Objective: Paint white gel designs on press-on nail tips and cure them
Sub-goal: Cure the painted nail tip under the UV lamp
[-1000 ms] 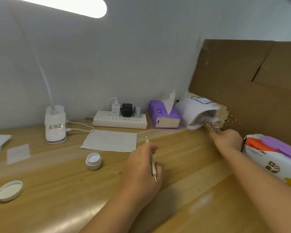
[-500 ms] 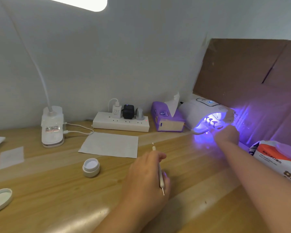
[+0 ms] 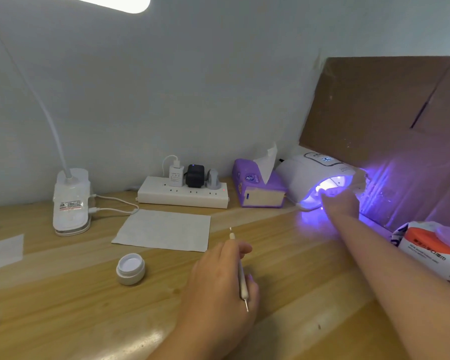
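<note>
Right hand (image 3: 341, 201) still at glowing lamp (image 3: 315, 175)

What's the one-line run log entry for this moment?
stage: curing | right hand: at lit nail lamp mouth | left hand: holds dotting pen | gel jar: open

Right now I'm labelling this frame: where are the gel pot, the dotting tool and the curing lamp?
gel pot (image 3: 130, 268): head view, open top.
dotting tool (image 3: 242, 281): head view, mid shaft.
curing lamp (image 3: 300, 172): head view, white dome's left side.

Overhead lamp (image 3: 109, 2) glare; violet glow from curing lamp (image 3: 320, 178); wide-angle bending.
</note>
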The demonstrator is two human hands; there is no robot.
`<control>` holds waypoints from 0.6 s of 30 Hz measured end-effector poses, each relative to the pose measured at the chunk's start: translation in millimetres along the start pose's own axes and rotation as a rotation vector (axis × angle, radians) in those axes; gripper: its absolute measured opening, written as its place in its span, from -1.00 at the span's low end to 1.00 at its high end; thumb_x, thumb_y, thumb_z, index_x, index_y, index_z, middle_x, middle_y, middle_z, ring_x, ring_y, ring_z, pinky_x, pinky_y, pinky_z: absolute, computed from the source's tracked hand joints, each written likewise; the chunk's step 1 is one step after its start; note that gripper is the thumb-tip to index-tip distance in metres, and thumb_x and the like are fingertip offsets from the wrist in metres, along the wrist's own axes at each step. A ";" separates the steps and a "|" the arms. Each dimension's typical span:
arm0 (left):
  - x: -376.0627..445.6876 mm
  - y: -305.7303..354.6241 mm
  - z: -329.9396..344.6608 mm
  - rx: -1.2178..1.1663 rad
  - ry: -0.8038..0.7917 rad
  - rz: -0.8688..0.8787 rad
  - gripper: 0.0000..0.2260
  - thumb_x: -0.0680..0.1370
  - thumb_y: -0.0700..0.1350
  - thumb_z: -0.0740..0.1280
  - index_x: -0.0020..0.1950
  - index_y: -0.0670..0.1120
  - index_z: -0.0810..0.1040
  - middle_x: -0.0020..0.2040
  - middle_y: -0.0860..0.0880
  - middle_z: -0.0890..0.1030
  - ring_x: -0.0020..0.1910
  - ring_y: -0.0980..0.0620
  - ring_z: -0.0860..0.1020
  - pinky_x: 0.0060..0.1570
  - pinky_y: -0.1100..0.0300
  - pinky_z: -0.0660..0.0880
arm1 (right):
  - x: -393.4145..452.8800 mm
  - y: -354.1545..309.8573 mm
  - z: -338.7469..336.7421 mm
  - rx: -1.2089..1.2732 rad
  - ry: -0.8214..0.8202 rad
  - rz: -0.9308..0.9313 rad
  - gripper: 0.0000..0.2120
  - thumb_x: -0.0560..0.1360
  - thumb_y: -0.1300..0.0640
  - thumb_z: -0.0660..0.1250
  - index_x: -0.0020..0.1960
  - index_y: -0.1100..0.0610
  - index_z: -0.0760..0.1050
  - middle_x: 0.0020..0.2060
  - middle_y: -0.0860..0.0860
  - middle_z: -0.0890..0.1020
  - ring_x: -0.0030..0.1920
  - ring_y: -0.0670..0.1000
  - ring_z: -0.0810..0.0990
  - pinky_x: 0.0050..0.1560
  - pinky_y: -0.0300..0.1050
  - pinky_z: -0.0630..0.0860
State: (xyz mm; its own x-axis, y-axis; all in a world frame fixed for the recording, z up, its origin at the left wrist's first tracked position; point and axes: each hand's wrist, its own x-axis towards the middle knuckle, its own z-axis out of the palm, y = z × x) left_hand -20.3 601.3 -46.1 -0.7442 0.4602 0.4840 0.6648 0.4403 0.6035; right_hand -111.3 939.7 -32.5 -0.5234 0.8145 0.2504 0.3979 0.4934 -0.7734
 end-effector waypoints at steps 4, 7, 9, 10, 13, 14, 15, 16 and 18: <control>0.0 1.5 -0.8 0.008 -0.006 -0.007 -0.65 0.51 -0.05 0.25 0.26 0.20 0.29 0.08 0.34 0.31 0.16 0.33 0.30 0.17 0.39 0.26 | -3.8 -10.0 -22.6 -0.031 0.181 -0.208 -0.87 0.47 0.08 0.25 -0.12 0.15 0.42 -0.19 0.07 0.52 -0.15 0.16 0.50 -0.21 -0.07 0.37; 0.2 1.5 -0.7 0.000 -0.003 -0.025 -0.66 0.51 -0.07 0.25 0.25 0.18 0.31 0.10 0.31 0.35 0.17 0.31 0.30 0.17 0.38 0.26 | 8.3 -24.1 -36.9 -0.058 0.227 -0.377 -0.83 0.49 0.20 0.22 0.07 0.19 0.41 -0.04 0.17 0.54 -0.02 0.21 0.51 -0.08 0.08 0.48; 0.0 0.7 -0.6 -0.006 0.002 -0.032 -0.67 0.52 -0.08 0.25 0.24 0.17 0.31 0.10 0.30 0.35 0.16 0.31 0.30 0.15 0.39 0.26 | 19.1 -29.7 -37.4 -0.213 0.099 -0.400 -0.65 0.52 0.24 0.18 0.31 0.17 0.39 0.15 0.24 0.50 0.15 0.27 0.48 0.13 0.15 0.47; 0.0 0.5 -0.4 -0.009 0.007 -0.032 -0.67 0.52 -0.08 0.24 0.24 0.17 0.32 0.10 0.30 0.35 0.15 0.31 0.30 0.14 0.40 0.25 | 23.0 -31.1 -34.6 -0.297 0.014 -0.390 -0.58 0.54 0.23 0.16 0.40 0.14 0.35 0.24 0.26 0.44 0.22 0.29 0.44 0.21 0.14 0.42; 0.4 0.7 0.3 -0.011 0.019 -0.029 -0.68 0.52 -0.08 0.23 0.24 0.17 0.32 0.09 0.30 0.35 0.15 0.32 0.30 0.12 0.43 0.24 | 31.9 -35.7 -24.5 -0.456 -0.134 -0.336 -0.51 0.57 0.15 0.12 0.50 0.03 0.25 0.36 0.26 0.30 0.29 0.30 0.38 0.25 0.07 0.36; 0.6 0.6 0.5 -0.009 0.019 -0.029 -0.68 0.52 -0.08 0.23 0.24 0.16 0.32 0.09 0.30 0.35 0.14 0.33 0.29 0.12 0.43 0.24 | 33.9 -39.8 -23.7 -0.526 -0.162 -0.324 -0.48 0.55 0.11 0.14 0.51 -0.01 0.21 0.38 0.23 0.28 0.30 0.28 0.38 0.23 0.06 0.38; 0.7 0.1 0.8 -0.006 0.020 -0.027 -0.68 0.52 -0.08 0.23 0.24 0.16 0.33 0.08 0.30 0.35 0.13 0.33 0.29 0.12 0.42 0.24 | 36.6 -45.1 -24.9 -0.612 -0.195 -0.318 -0.42 0.51 0.10 0.19 0.52 -0.05 0.18 0.39 0.21 0.29 0.30 0.27 0.39 0.19 0.05 0.41; 0.8 -0.7 1.1 -0.004 0.022 -0.024 -0.68 0.52 -0.08 0.23 0.24 0.16 0.33 0.08 0.30 0.35 0.12 0.33 0.29 0.11 0.43 0.25 | 39.3 -50.8 -27.3 -0.704 -0.233 -0.320 -0.35 0.47 0.10 0.23 0.52 -0.08 0.15 0.40 0.18 0.32 0.31 0.25 0.40 0.17 0.03 0.43; 0.7 -2.0 1.8 -0.011 0.023 -0.018 -0.68 0.52 -0.08 0.24 0.24 0.16 0.33 0.08 0.31 0.35 0.10 0.34 0.30 0.10 0.44 0.25 | 46.4 -62.3 -31.5 -0.818 -0.313 -0.306 -0.29 0.43 0.10 0.26 0.53 -0.09 0.11 0.41 0.16 0.36 0.32 0.24 0.41 0.20 0.02 0.44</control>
State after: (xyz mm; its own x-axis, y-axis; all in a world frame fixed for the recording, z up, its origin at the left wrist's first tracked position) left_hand -22.1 602.1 -48.1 -0.7573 0.4346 0.4874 0.6507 0.4400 0.6188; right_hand -136.7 956.4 45.7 -0.8255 0.5525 0.1151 0.5543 0.8321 -0.0185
